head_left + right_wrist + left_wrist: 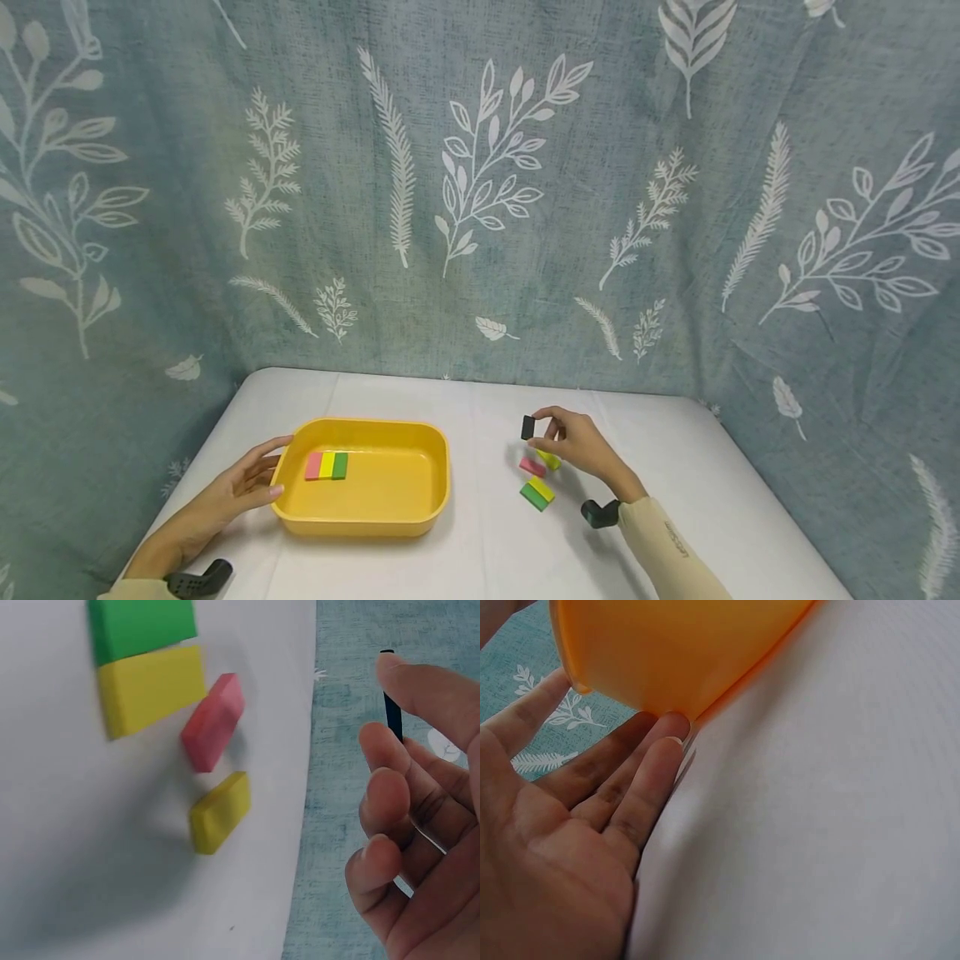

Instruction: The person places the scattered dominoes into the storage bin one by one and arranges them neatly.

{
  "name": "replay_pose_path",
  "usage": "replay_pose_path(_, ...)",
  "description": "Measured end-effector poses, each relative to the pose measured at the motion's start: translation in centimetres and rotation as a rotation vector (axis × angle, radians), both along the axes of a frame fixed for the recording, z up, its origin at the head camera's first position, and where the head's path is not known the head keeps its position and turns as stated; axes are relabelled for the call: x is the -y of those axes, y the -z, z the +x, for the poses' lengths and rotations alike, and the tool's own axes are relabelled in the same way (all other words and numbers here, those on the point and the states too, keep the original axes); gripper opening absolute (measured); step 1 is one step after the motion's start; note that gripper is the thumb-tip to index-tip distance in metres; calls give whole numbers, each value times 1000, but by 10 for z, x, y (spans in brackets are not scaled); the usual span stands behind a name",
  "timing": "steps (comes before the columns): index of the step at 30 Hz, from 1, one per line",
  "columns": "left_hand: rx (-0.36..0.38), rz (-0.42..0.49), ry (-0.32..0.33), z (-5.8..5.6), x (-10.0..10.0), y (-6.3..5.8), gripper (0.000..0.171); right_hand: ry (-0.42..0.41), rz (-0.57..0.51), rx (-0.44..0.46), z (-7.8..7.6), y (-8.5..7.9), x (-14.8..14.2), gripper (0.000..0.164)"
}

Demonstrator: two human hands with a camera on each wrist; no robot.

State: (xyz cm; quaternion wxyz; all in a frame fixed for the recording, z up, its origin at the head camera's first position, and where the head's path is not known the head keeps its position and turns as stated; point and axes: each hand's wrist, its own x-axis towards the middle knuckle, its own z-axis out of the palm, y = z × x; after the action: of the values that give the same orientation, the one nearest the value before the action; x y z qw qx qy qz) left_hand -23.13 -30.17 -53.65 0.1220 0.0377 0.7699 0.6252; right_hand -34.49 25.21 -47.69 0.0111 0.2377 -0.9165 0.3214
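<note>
My right hand (576, 437) pinches a small black block (528, 427) between thumb and fingertips, raised over the table; in the right wrist view the black block (393, 712) shows as a thin edge. Below that hand lie a pink block (532, 467) and a yellow block (550, 460), partly covered by the hand. Nearer me, another yellow block (542, 488) lies beside a green block (534, 497). At the left end of a yellow tray (367, 527), my left hand (243, 485) rests with fairly straight fingers, fingertips touching the tray's side in the left wrist view.
Inside the tray, pink (312, 466), yellow (326, 465) and green (340, 466) blocks stand side by side in a row toward its left. A white cloth (480, 558) covers the table. Behind it hangs a blue-green leaf-patterned curtain (420, 333).
</note>
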Motion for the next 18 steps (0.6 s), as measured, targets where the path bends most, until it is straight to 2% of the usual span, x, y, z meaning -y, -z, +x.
replay_pose_path(18, -11, 6, 8, 0, 1, -1, 80, -60, -9, -19, -3, -14, 30, 45)
